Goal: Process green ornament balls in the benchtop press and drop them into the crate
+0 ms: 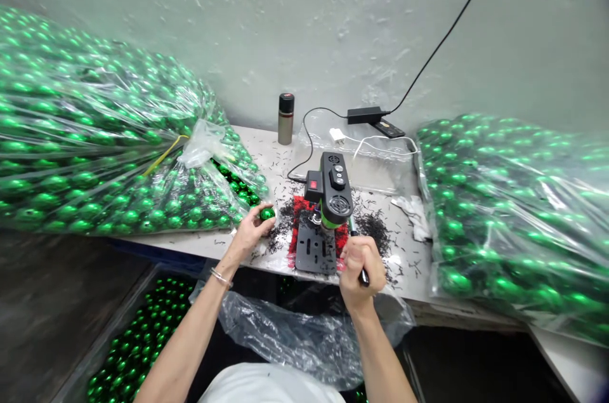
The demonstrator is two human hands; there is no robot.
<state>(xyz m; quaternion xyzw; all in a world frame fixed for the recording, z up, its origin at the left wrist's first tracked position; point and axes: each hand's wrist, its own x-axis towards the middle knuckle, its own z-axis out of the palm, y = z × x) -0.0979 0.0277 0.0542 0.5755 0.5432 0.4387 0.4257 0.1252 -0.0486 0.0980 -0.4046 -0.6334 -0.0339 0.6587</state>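
A green ball [267, 214] is held between the thumb and fingers of the left hand [252, 230], near the centre of the frame, just beside the opening of the plastic bag [109, 155] at left. The black handle [364, 277] of the small machine [335, 187] is gripped in the closed right hand [362, 266], right of centre. Black scraps [373, 233] are scattered on the table [257, 143] around the machine.

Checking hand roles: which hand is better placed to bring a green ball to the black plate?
Probably the left hand: it holds a green ball left of the black plate, while the right hand grips a handle.
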